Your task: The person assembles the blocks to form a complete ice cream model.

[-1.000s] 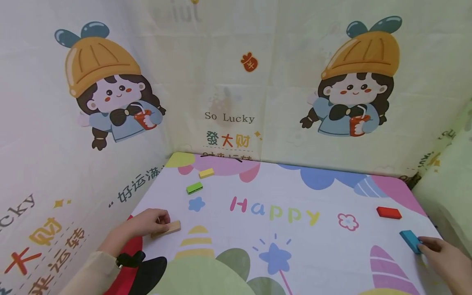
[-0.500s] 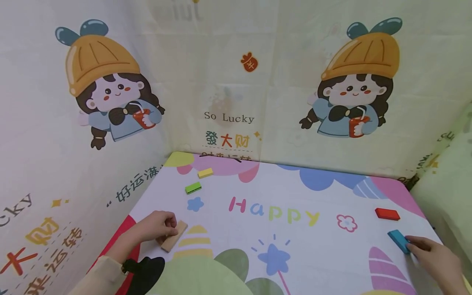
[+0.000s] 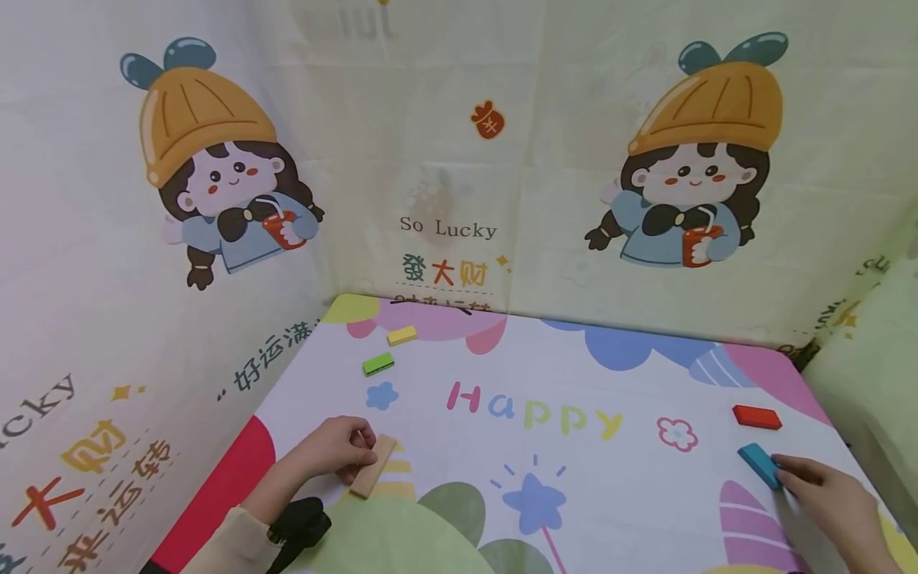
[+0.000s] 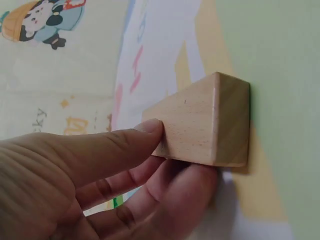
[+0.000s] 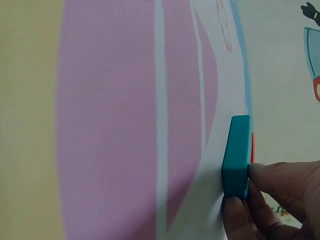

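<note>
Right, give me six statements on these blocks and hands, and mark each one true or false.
1. The left grip holds the plain wooden block. True.
2. Only three blocks show in the head view. False: five show.
3. The red block lies farther from the person than the blue block in the right grip. True.
4. The red block touches the blue block. False: a gap shows between them.
5. In the head view, the green block and the yellow block lie left of the red block. True.
6. The yellow block lies nearer the person than the green block. False: it lies farther away.
</note>
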A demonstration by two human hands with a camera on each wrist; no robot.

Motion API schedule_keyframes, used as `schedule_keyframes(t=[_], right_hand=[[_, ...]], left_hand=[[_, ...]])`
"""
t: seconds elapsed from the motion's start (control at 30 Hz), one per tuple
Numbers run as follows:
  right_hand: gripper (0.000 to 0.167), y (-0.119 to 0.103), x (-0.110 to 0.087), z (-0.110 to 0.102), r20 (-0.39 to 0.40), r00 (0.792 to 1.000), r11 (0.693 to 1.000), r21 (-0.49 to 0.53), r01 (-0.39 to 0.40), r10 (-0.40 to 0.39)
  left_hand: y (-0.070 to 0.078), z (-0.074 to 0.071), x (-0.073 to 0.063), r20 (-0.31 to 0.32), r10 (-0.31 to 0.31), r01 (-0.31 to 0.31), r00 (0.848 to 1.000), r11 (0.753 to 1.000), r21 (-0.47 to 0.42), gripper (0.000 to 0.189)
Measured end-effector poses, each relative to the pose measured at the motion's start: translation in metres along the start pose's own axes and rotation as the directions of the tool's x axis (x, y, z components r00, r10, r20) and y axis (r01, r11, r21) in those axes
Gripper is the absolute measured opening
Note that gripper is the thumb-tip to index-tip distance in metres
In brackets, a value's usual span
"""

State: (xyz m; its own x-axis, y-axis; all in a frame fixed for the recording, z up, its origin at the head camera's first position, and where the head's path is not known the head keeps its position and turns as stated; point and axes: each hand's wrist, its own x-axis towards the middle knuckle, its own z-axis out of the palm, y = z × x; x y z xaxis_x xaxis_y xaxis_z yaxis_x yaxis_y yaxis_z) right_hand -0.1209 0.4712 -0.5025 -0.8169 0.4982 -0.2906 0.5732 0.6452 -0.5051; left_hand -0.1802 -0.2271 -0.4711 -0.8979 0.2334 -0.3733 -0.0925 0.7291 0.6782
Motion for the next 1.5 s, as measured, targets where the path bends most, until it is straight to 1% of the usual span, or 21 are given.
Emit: schedule_keyframes(t=[0.17,0.37,0.5,0.67,0.83,0.9,1.17,1.33,1.5], right_hand=[[0.05,-0.007,-0.001,0.004,0.02,1.0,1.0,0.004,0.021,-0.021],[0.051,-0.011,0.001,0.007,0.064,0.998,0.999,0.028,0.02,-0.022],[0.053,-0.013,0.002,0.006,0.1,0.994,0.998,0.046,0.034,-0.038],[0.052,-0.022,-0.001,0.005,0.072,0.994,0.996,0.023,0.081,-0.083],[0.049,-0.03,0.0,0.012,0.056,0.996,0.997,0.026,0.073,-0.075],[0.049,-0.031,0.001,0.014,0.054,0.995,0.996,0.026,0.082,-0.083],[0.051,-0.043,0.004,0.025,0.05,0.993,0.993,0.044,0.108,-0.11],[0.05,-0.054,0.002,0.029,0.052,0.985,0.986,0.026,0.165,-0.166],[0.047,-0.067,-0.002,0.034,0.025,0.977,0.977,0.023,0.211,-0.211]], left_hand=[[0.007,0.009,0.001,0.013,0.009,-0.009,1.0,1.0,-0.02,0.02],[0.015,0.016,0.002,0.044,0.066,-0.063,0.997,0.996,-0.062,0.02],[0.02,0.023,0.005,0.067,0.098,-0.091,0.993,0.992,-0.091,0.02],[0.033,0.038,0.014,0.082,0.125,-0.115,0.989,0.987,-0.115,0.02],[0.046,0.054,0.021,0.089,0.153,-0.141,0.984,0.982,-0.124,0.021],[0.051,0.059,0.023,0.09,0.161,-0.148,0.983,0.981,-0.129,0.021],[0.069,0.076,0.028,0.09,0.159,-0.144,0.983,0.978,-0.152,0.021],[0.08,0.085,0.031,0.087,0.159,-0.146,0.983,0.98,-0.135,0.021],[0.088,0.093,0.034,0.087,0.16,-0.148,0.983,0.981,-0.127,0.021]])
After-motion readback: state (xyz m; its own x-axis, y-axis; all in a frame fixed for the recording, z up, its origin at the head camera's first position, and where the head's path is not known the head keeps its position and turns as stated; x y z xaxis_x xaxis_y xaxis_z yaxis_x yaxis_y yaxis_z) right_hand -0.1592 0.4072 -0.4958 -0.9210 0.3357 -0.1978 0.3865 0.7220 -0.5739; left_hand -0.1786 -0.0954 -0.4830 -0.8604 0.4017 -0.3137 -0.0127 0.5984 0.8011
